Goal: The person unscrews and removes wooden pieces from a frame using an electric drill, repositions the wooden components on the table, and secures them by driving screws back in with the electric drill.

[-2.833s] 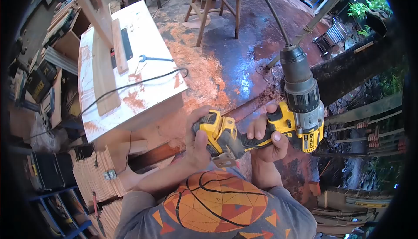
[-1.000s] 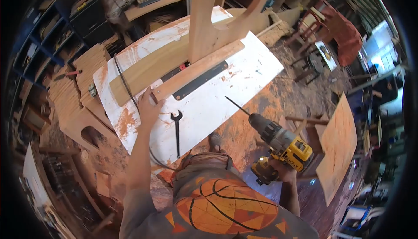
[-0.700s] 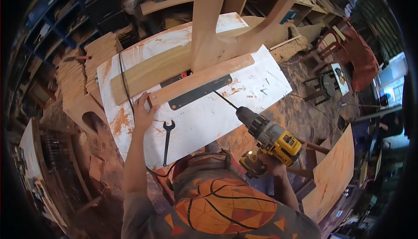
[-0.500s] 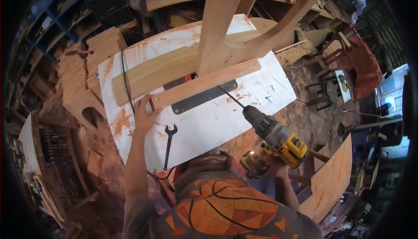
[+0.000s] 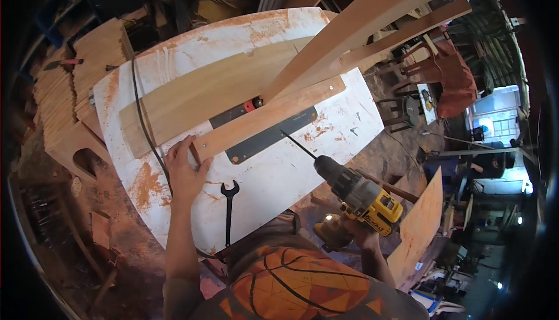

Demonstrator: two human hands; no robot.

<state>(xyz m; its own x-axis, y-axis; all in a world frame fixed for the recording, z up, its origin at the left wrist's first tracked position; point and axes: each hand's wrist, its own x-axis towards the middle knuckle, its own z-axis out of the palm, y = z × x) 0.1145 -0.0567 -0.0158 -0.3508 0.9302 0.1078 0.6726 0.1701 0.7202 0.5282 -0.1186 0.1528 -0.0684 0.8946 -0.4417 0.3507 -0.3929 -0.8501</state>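
My left hand grips the near left end of a wooden rail, thumb on one side and fingers on the other. A screw head shows near each end of this rail. A curved wooden leg frame rises behind it. My right hand is wrapped round the handle of a yellow and black cordless drill. The drill's long thin bit points up and left, its tip over a dark flat plate in front of the rail; I cannot tell whether it touches.
A black open-ended wrench lies on the white, dust-strewn table. Behind the rail is a long pale board, with a black cable crossing it. Loose screws lie to the right. Stacked wooden pieces stand at left.
The leg frame and rail have tipped over, the frame leaning further right, and the rail's screwed face shows more. The drill still sits in my right hand. My view has shifted.
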